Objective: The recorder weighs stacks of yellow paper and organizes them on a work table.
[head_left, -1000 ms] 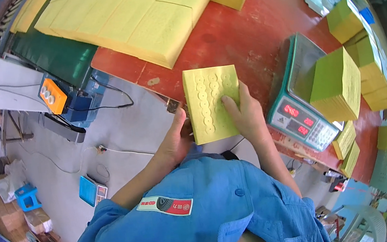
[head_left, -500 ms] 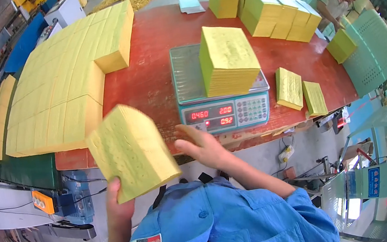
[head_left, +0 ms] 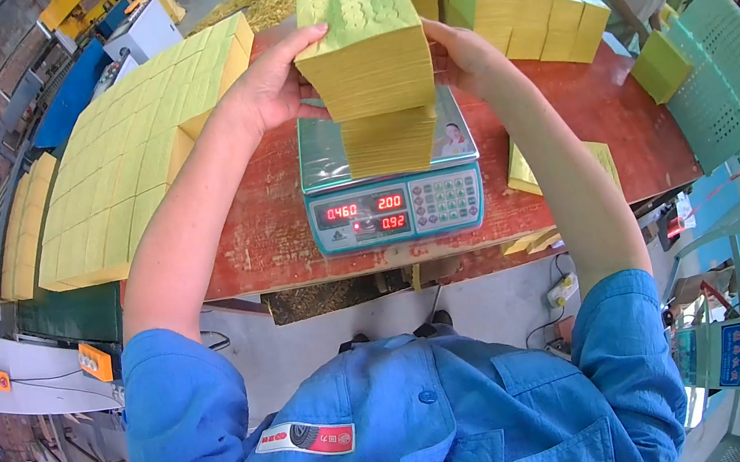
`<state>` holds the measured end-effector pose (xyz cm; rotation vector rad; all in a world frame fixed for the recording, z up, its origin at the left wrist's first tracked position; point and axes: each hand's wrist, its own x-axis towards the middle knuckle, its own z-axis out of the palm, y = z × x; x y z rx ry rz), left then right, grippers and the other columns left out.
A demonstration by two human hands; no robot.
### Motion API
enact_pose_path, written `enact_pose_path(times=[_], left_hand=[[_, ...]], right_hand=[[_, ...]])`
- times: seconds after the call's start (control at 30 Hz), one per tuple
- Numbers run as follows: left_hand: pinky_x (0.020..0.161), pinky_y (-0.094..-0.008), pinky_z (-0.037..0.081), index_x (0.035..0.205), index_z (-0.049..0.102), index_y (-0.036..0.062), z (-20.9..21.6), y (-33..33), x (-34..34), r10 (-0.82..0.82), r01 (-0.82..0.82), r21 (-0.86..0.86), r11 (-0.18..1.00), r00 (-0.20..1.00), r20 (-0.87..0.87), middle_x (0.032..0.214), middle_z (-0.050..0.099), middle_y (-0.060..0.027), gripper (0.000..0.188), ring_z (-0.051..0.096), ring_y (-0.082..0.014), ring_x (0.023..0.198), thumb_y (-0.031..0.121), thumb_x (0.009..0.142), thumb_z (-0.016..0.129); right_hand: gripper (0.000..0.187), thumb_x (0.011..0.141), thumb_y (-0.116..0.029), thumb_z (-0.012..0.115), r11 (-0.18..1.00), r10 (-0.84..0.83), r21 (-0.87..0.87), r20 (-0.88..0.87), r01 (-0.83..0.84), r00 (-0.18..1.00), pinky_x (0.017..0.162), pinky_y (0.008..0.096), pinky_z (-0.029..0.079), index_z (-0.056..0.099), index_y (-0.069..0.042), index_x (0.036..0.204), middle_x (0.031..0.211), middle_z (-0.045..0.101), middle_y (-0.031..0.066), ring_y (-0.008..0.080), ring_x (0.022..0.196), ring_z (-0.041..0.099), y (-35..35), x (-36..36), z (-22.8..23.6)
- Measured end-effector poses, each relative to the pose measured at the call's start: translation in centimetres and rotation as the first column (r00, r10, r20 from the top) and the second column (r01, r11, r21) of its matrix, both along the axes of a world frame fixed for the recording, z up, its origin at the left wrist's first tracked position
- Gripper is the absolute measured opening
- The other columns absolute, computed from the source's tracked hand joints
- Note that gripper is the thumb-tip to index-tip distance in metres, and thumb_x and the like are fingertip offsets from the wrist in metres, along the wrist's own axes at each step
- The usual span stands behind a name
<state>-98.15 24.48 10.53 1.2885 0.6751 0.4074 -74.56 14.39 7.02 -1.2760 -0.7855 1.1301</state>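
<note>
Your left hand and right hand clasp a yellow stack, upper centre. The scale sits mid-frame

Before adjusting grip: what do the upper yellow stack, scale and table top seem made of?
Upper yellow stack: probably paper, matte, given its many thin layered edges.
Scale: likely moulded plastic housing, smooth teal; its shiny pan looks metallic, judging by reflections.
Table top: seemingly red-painted, worn finish with pale scuffs; material underneath unclear.

Head-worn fisheye, near; faces down, forward across red table.
</note>
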Motion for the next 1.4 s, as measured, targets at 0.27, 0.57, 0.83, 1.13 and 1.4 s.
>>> enact_pose_path(times=[0.27, 0.57, 0.83, 1.13, 1.4], left_hand=[[0.103, -0.0637, 0.035, 0.147, 0.035, 0.0098, -1.6, 0.7, 1.3, -0.005, 0.006, 0.012, 1.000, 0.998, -0.058, 0.143, 0.040, -0.0209, 0.094, 0.041, -0.0395, 0.130, 0.059, 0.076, 0.072], [0.105, -0.0636, 0.033, 0.147, 0.037, 0.0101, -2.1, 0.8, 1.3, -0.021, 0.024, 0.040, 0.999, 0.996, -0.087, 0.145, 0.039, -0.0203, 0.094, 0.039, -0.0385, 0.131, 0.061, 0.076, 0.071], [0.102, -0.0605, 0.037, 0.144, 0.042, 0.0083, -3.7, 2.0, 0.9, 0.016, 0.002, 0.172, 0.985, 0.994, -0.106, 0.141, 0.044, -0.0163, 0.095, 0.042, -0.0310, 0.129, 0.072, 0.078, 0.062], [0.097, -0.0314, 0.047, 0.145, 0.041, 0.0114, -12.8, 0.9, 5.9, 0.228, -0.209, -0.092, 0.974, 0.870, 0.437, 0.139, 0.051, -0.0061, 0.073, 0.052, -0.0165, 0.123, 0.064, 0.095, 0.043], [0.094, -0.0352, 0.049, 0.141, 0.047, 0.0107, -11.3, 3.7, 8.1, 0.329, -0.259, -0.218, 0.941, 0.849, 0.413, 0.128, 0.057, -0.0066, 0.075, 0.056, -0.0193, 0.115, 0.068, 0.091, 0.047]], right_hand=[[0.039, 0.096, -0.043, 0.057, 1.000, -0.001, -0.029, -0.035, 0.000, 0.999, 0.078, 0.0314, 0.048, 0.066, -0.008, 0.111, 0.097, 0.068, 0.0056, 0.0162, 0.084, 0.062, 0.7, 2.0, -3.5], [0.040, 0.097, -0.042, 0.056, 1.000, 0.000, 0.014, -0.065, 0.001, 0.998, 0.077, 0.0322, 0.048, 0.066, -0.008, 0.114, 0.099, 0.068, 0.0065, 0.0158, 0.083, 0.062, 0.0, 1.2, -4.2], [0.060, 0.094, -0.053, 0.056, 0.992, -0.115, 0.059, 0.119, 0.109, 0.986, 0.096, 0.0350, 0.043, 0.059, -0.004, 0.128, 0.124, 0.061, 0.0105, 0.0220, 0.111, 0.057, -0.2, 1.5, -6.7], [0.062, 0.095, -0.053, 0.050, 0.953, -0.201, 0.167, -0.272, 0.252, 0.941, 0.093, 0.0381, 0.046, 0.050, -0.006, 0.136, 0.131, 0.055, 0.0095, 0.0205, 0.116, 0.053, 4.0, -1.2, -11.7], [0.060, 0.093, -0.053, 0.054, 0.981, -0.119, 0.115, -0.261, 0.154, 0.958, 0.085, 0.0352, 0.051, 0.056, -0.006, 0.129, 0.118, 0.063, 0.0094, 0.0198, 0.104, 0.060, 8.5, 0.9, -10.9]])
